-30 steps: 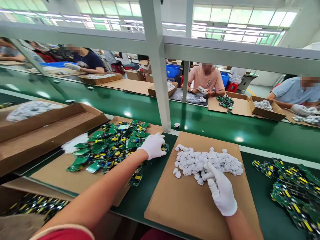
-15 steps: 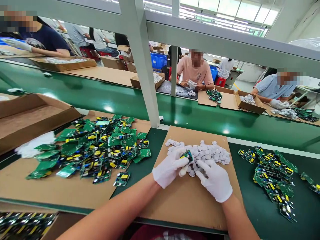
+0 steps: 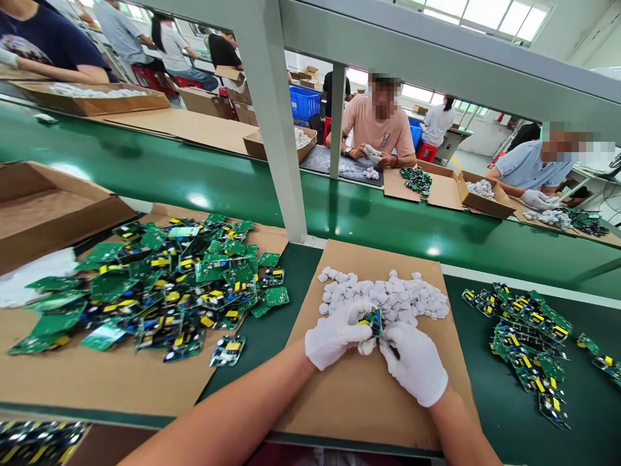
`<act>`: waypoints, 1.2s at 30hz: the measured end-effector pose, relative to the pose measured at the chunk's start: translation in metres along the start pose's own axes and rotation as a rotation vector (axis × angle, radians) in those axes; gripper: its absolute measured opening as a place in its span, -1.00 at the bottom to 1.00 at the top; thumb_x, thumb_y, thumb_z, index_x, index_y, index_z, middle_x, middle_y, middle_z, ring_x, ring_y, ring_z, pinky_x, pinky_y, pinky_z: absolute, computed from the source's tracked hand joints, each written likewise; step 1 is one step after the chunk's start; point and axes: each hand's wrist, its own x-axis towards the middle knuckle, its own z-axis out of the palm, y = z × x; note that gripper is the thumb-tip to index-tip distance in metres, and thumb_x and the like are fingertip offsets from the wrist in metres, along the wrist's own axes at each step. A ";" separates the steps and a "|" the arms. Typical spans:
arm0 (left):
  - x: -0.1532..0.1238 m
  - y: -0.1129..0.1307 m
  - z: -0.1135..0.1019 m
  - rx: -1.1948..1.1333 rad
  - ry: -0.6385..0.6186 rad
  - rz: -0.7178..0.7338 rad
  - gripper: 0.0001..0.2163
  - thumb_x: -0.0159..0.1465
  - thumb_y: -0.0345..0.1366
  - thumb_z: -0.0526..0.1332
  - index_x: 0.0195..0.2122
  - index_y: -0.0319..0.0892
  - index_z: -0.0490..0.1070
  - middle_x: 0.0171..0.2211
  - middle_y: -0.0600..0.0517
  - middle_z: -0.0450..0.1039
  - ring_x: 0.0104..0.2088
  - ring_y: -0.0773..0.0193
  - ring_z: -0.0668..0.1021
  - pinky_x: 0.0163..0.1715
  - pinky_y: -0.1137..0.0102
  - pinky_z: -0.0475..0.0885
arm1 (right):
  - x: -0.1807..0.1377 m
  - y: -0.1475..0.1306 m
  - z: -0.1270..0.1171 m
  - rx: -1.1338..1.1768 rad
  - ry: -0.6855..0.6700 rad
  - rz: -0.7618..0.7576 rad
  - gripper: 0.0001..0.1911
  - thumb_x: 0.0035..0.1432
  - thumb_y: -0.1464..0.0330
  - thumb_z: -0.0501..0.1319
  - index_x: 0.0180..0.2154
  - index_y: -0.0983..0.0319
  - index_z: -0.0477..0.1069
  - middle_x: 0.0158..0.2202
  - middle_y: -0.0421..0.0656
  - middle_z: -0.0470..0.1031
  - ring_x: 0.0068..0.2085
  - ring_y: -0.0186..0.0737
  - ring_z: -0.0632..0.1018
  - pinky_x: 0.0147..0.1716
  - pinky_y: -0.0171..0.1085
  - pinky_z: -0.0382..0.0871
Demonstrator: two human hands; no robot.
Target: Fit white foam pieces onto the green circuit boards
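Observation:
Both my hands wear white gloves and meet over a brown cardboard sheet (image 3: 359,395). My left hand (image 3: 337,335) is closed on a small green circuit board (image 3: 371,320). My right hand (image 3: 414,362) is closed right beside it, touching the board, with a small white piece (image 3: 366,347) at its fingertips. Just beyond them lies a heap of small white pieces (image 3: 388,298) on the same sheet. A big pile of green circuit boards (image 3: 160,285) lies to my left on another cardboard sheet.
A second pile of circuit boards (image 3: 528,340) lies on the green mat at my right. An open cardboard box (image 3: 53,207) stands at far left. A white post (image 3: 281,129) rises ahead, a green conveyor (image 3: 369,220) behind it. Other people work across it.
My left hand left the board pile with one circuit board and came over the white pieces. My right hand drew back from the heap to meet it. The view tilted down.

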 end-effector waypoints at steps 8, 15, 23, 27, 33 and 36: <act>-0.001 -0.005 0.002 0.007 0.011 -0.077 -0.56 -0.05 -0.03 0.37 -0.33 -0.20 0.23 -0.62 0.07 0.40 -0.56 0.37 0.37 -0.45 0.45 0.19 | -0.007 0.011 -0.005 0.524 0.235 0.286 -0.72 0.27 0.23 0.00 -0.14 0.21 0.38 -0.27 -0.11 0.49 -0.32 -0.23 0.49 -0.30 -0.28 0.39; 0.001 -0.007 0.002 0.051 0.007 -0.124 -0.55 -0.08 -0.05 0.36 -0.34 -0.19 0.20 -0.61 0.09 0.38 -0.57 0.38 0.38 -0.48 0.47 0.19 | -0.008 0.018 -0.011 0.701 0.326 0.557 -0.70 0.19 0.10 0.11 -0.34 0.21 0.34 -0.56 -0.25 0.37 -0.59 -0.36 0.33 -0.61 -0.37 0.23; 0.003 -0.007 -0.001 0.105 0.018 -0.162 -0.54 -0.09 -0.06 0.36 -0.33 -0.20 0.18 -0.55 0.09 0.37 -0.61 0.43 0.39 -0.62 0.54 0.12 | -0.003 0.019 -0.021 0.844 0.205 0.609 -0.59 0.11 0.17 0.18 -0.06 0.26 0.40 -0.52 -0.22 0.39 -0.56 -0.36 0.29 -0.62 -0.37 0.17; 0.003 -0.007 -0.001 0.134 -0.007 -0.168 -0.57 -0.07 -0.09 0.34 -0.31 -0.21 0.19 -0.59 0.08 0.39 -0.62 0.42 0.39 -0.64 0.54 0.13 | -0.009 0.021 -0.033 0.970 0.242 0.753 -0.49 0.06 0.11 0.21 -0.01 0.25 0.36 -0.47 -0.20 0.41 -0.61 -0.41 0.23 -0.72 -0.42 0.04; 0.002 -0.008 -0.001 0.140 -0.051 -0.193 -0.57 -0.07 -0.07 0.34 -0.34 -0.22 0.21 -0.62 0.07 0.39 -0.62 0.43 0.34 -0.61 0.54 0.12 | -0.038 0.048 -0.037 0.628 0.300 0.768 -0.56 0.16 0.06 0.10 -0.09 0.23 0.40 -0.43 -0.16 0.46 -0.58 -0.35 0.37 -0.66 -0.36 0.24; 0.002 -0.010 -0.003 0.151 -0.075 -0.171 -0.58 -0.05 -0.03 0.33 -0.36 -0.22 0.22 -0.60 0.07 0.39 -0.60 0.44 0.34 -0.59 0.53 0.13 | -0.054 0.064 -0.031 0.087 0.244 0.523 -0.65 0.18 0.19 0.10 -0.08 0.21 0.45 -0.13 -0.04 0.52 -0.12 -0.03 0.50 -0.13 -0.06 0.39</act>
